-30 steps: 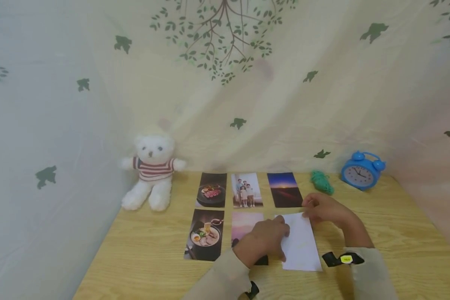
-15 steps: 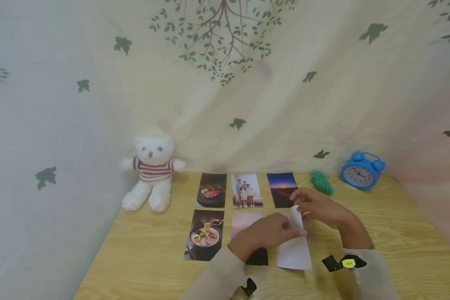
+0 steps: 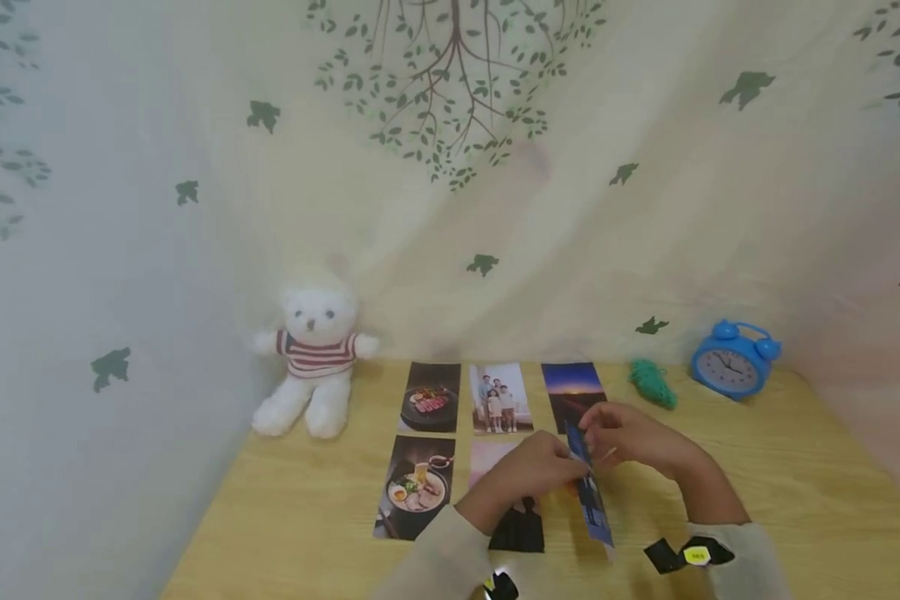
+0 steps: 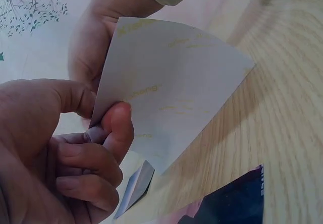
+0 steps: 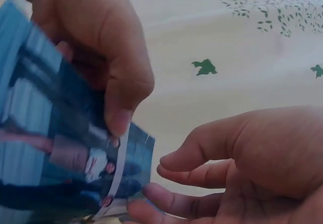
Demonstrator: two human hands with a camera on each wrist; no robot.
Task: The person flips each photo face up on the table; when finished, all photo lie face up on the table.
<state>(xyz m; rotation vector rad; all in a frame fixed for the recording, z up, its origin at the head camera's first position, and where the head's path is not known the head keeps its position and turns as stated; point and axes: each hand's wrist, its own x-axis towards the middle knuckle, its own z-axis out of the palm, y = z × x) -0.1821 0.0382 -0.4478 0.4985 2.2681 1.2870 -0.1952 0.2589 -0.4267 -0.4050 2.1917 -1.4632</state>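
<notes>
My left hand (image 3: 528,475) pinches a bluish photo print (image 3: 591,500) between thumb and fingers. The print stands steeply on its long edge, close to the wooden table. Its white back (image 4: 166,82), with faint yellow lettering, faces the left wrist camera, while the picture side (image 5: 75,148) shows in the right wrist view. My right hand (image 5: 252,168) is beside the print's far end, thumb and forefinger apart from it; its lower fingertips meet or nearly meet the edge. Just left lies a pink-sky photo with dark silhouettes (image 3: 521,529), partly covered by my left hand.
Farther back lie a sunset photo (image 3: 570,387), a family photo (image 3: 501,400) and a sliced-meat photo (image 3: 430,400). A ramen photo (image 3: 417,487) is at left. A white teddy bear (image 3: 318,358), green yarn (image 3: 652,383) and a blue alarm clock (image 3: 733,367) stand along the curtain.
The print lay white back up; it has been lifted and turned onto its edge, so its picture shows. My right hand has shifted left and eased off the corner. The head view tilted slightly up.
</notes>
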